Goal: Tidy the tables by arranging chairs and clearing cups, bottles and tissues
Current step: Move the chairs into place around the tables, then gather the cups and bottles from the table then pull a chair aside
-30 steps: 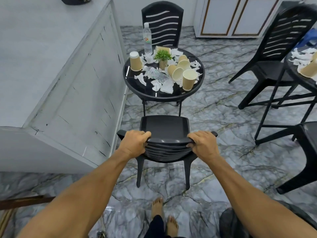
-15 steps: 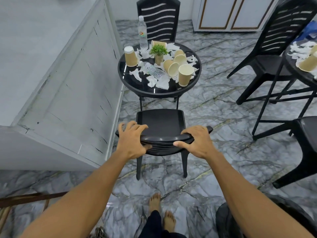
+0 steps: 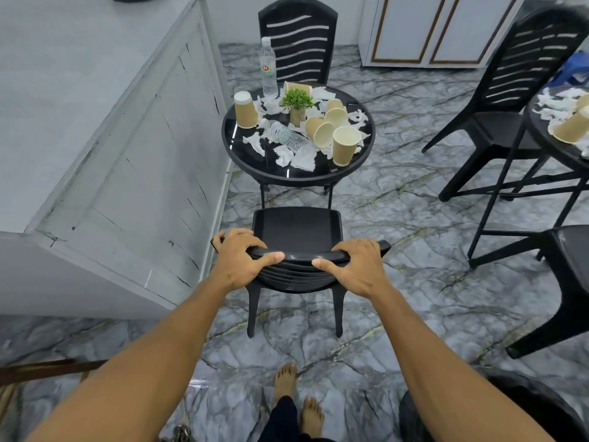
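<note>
Grey veined marble floor (image 3: 398,218) runs under everything we see, with a white panelled wall (image 3: 127,154) at our nine o'clock. We stand barefoot behind a black plastic chair (image 3: 296,228), both hands on the top rail of its backrest. Our left hand (image 3: 240,258) curls its fingers over the rail at eleven o'clock, thumb laid along the near face. Our right hand (image 3: 353,266) grips the same way at one o'clock.

The chair stands on its legs at our twelve o'clock. Its seat faces the round glass bench (image 3: 296,181) and its front edge is near the rim, seemingly not tucked under. On the bench sit paper cups (image 3: 345,145), some upright and some tipped, along with a standing bottle (image 3: 268,71), a lying bottle (image 3: 287,137), crumpled tissues (image 3: 302,159) and a small potted plant (image 3: 297,102). A second chair (image 3: 298,39) sits at the bench's twelve o'clock.

We judge the step in hand to be arranging this chair. The next move probably calls for a straight push toward twelve o'clock, kept square so the chair clears the bench legs. After that we would let go and turn to the cups, bottles and tissues.
</note>
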A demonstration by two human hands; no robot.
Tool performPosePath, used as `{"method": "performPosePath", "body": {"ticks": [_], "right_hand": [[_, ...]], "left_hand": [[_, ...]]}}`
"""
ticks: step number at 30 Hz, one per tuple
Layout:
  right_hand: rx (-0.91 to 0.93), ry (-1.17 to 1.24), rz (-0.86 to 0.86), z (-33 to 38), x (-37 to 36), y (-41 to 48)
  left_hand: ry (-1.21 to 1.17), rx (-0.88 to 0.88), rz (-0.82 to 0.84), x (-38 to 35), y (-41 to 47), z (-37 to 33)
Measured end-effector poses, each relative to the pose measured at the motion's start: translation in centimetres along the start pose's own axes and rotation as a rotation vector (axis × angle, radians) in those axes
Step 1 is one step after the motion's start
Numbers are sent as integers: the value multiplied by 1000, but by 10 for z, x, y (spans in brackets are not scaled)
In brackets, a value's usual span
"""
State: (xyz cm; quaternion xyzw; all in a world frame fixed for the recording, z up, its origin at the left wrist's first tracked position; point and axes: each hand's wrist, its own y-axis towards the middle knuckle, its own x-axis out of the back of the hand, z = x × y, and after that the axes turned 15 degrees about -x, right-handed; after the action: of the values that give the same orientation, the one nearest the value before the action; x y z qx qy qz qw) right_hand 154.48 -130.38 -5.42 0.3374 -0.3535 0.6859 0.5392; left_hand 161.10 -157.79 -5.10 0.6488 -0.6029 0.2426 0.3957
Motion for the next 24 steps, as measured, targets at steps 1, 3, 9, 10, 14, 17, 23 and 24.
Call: {"method": "performPosePath", "body": {"ticks": [1, 3, 9, 10, 14, 17, 23, 24], "right_hand": [[10, 12, 26, -2, 1, 1], [20, 49, 73, -5, 3, 3], [29, -26, 97, -3, 4, -3], [32, -34, 101, -1, 6, -4], [-24, -43, 192, 3, 17, -3], [-132, 67, 271, 9, 31, 2], [-185, 2, 182, 17, 78, 33], [-195, -16, 156, 16, 87, 38]], "left_hand": [[10, 15, 33, 1, -2, -1], [40, 24, 61, 0, -6, -2], [5, 77, 183, 12, -9, -11], [-10, 97, 214, 15, -7, -13], [-46, 165, 341, 24, 9, -16], [-146, 200, 352, 27, 35, -21], [-78, 71, 402, 13, 100, -61], [-68, 40, 414, 9, 110, -69]]}}
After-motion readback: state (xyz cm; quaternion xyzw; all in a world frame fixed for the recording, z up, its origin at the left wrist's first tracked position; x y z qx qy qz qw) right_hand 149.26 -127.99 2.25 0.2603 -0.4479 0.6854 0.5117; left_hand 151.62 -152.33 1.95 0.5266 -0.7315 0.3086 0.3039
